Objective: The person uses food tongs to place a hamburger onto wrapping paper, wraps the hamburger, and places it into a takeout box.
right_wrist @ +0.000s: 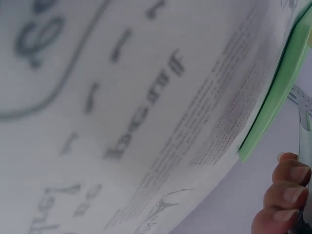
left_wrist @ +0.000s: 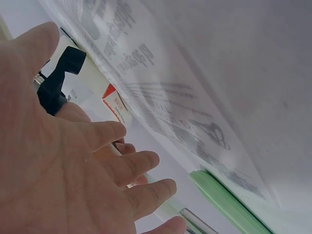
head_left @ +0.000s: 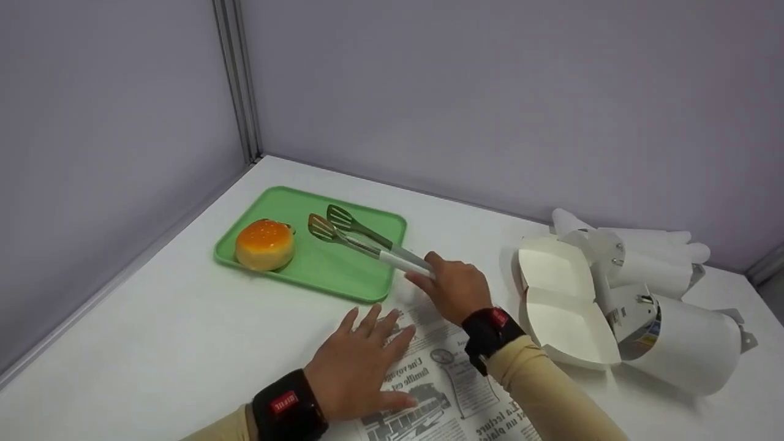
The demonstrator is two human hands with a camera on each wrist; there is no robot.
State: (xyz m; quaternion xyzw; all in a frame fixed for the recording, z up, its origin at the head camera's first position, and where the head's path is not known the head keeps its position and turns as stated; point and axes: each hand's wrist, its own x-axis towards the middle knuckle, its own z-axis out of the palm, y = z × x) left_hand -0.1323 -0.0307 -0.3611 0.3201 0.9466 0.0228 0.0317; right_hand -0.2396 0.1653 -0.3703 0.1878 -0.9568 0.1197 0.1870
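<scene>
My right hand (head_left: pixel 458 286) grips the handles of a pair of metal tongs (head_left: pixel 401 260). Their slotted heads point left and hang over the green tray (head_left: pixel 343 269), spread apart from each other. On the tray's left end sits a burger bun (head_left: pixel 264 245) with a glossy orange top. My left hand (head_left: pixel 358 367) is spread with straight fingers over the left edge of a printed newspaper sheet (head_left: pixel 453 392). In the left wrist view the palm faces the camera, holding nothing. In the right wrist view, curled fingers (right_wrist: pixel 285 195) wrap the tongs' handle.
An unfolded white takeaway box (head_left: pixel 569 324) lies right of my right arm. Beside it are white cylindrical holders (head_left: pixel 686 343), one with packets inside, and a rolled white item (head_left: pixel 655 245). Grey walls (head_left: pixel 490 110) bound the table's back and left.
</scene>
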